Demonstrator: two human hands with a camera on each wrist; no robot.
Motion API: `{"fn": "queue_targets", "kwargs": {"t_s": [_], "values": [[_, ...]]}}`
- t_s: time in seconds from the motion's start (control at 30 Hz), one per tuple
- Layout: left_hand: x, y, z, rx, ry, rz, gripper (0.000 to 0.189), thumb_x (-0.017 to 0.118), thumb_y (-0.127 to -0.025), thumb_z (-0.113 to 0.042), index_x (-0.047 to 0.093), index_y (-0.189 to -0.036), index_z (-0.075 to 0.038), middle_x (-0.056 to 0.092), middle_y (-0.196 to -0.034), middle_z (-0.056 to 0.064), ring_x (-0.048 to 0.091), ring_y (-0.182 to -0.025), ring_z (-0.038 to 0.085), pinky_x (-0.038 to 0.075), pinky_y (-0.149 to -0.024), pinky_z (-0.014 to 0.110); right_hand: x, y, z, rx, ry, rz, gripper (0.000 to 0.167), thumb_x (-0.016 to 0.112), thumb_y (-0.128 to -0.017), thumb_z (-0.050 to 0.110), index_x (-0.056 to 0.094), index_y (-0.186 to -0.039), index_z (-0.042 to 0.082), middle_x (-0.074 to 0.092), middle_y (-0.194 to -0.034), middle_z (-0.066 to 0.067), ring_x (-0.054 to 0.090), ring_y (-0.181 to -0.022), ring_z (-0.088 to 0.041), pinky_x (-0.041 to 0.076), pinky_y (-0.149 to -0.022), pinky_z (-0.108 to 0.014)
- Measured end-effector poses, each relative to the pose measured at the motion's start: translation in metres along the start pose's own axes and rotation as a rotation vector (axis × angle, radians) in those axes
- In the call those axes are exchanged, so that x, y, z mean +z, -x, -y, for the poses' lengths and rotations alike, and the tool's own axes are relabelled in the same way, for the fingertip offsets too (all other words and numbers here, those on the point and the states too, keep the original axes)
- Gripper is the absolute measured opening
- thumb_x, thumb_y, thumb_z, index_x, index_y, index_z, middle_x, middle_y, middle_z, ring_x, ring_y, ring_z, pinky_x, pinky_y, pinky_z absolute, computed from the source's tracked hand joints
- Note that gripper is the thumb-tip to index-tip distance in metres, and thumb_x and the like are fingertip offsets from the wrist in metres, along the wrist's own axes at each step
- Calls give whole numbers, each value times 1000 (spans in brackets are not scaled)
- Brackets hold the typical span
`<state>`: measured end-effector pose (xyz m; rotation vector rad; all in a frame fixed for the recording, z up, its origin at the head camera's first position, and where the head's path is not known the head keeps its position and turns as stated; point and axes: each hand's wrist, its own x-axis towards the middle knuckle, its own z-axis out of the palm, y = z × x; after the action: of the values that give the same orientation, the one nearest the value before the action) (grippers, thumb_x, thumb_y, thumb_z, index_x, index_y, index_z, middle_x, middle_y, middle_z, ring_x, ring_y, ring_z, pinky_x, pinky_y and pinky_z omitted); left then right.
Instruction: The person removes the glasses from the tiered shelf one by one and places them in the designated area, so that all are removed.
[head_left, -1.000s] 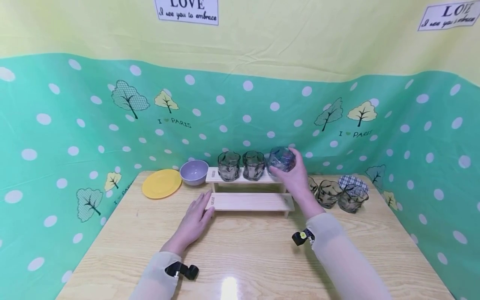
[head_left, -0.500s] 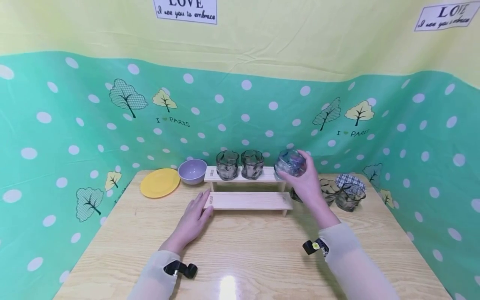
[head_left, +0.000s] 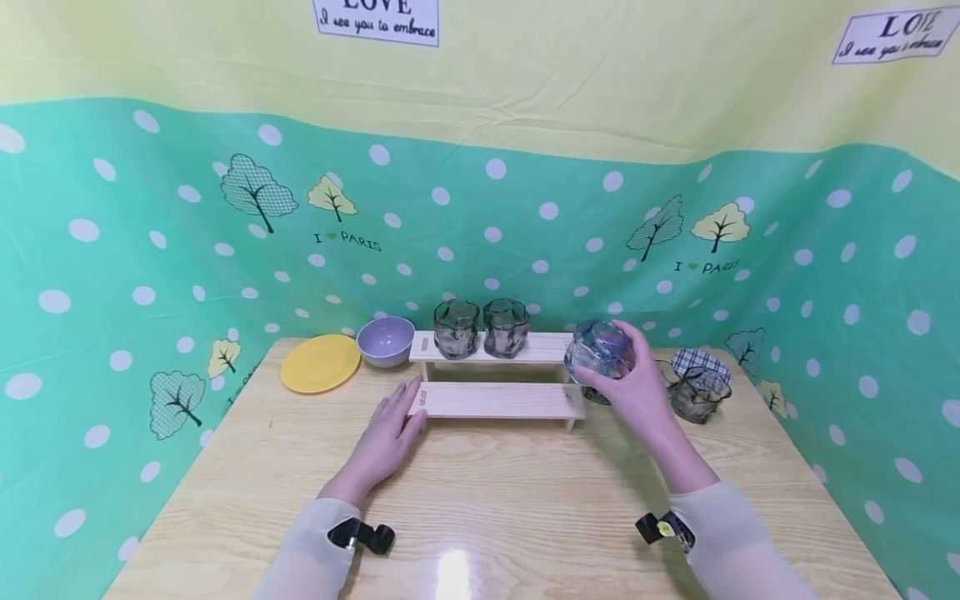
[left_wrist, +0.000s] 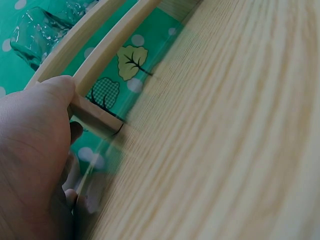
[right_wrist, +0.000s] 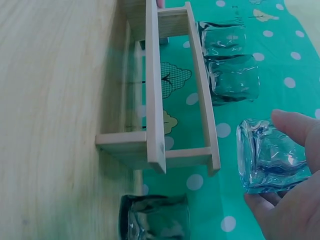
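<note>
My right hand grips a clear bluish glass cup between thumb and fingers. The cup is in the air by the right end of a two-tier wooden rack; in the right wrist view the held glass is apart from the rack. Two smoky grey glasses stand side by side on the upper tier's left half. My left hand touches the left end of the lower tier, its thumb at the front corner of the wooden shelf.
Beneath the held cup, another grey glass stands on the table beside the rack. More grey glasses stand farther right, by a checked cloth item. A purple bowl and yellow plate are at the back left.
My right hand has carried the bluish cup from above the upper tier's right end rightward and down, past the rack's end. The left hand has stayed on the rack.
</note>
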<state>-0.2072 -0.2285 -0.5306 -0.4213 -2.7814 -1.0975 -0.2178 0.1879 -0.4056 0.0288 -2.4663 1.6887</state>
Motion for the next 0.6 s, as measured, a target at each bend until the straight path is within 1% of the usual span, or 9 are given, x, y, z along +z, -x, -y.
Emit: {"fn": "queue_targets", "kwargs": {"t_s": [0.1,0.3,0.47,0.6], "values": [[-1,0,0,-1,-1,4,67,46,-120,-44,25,-178,-16,32,-178,16,21,-167,39,10,-136,60,-6,7,-1,10,19,4,117,99,-86,37,25,-176,29,37,-173,-22,41,-156,-48,41,-126,-58],[-1,-1,0,1,1,7,67,46,-120,-42,26,-177,-14,33,-178,16,21,-167,38,11,-137,60,-20,19,-6,6,56,15,116,98,-87,31,25,-176,22,35,-172,-25,40,-156,-49,37,-128,-57],[-1,-1,0,2,0,3,66,47,-120,-40,27,-177,-14,33,-178,16,21,-167,38,11,-137,59,-27,26,-15,-3,102,39,115,97,-88,32,25,-176,18,35,-170,-29,41,-154,-53,36,-128,-60],[0,-1,1,4,-6,0,66,48,-120,-39,27,-177,-14,33,-178,16,21,-167,39,11,-137,60,-32,31,-24,-12,116,49,114,97,-88,30,25,-175,15,37,-168,-29,42,-153,-53,35,-127,-60]]}}
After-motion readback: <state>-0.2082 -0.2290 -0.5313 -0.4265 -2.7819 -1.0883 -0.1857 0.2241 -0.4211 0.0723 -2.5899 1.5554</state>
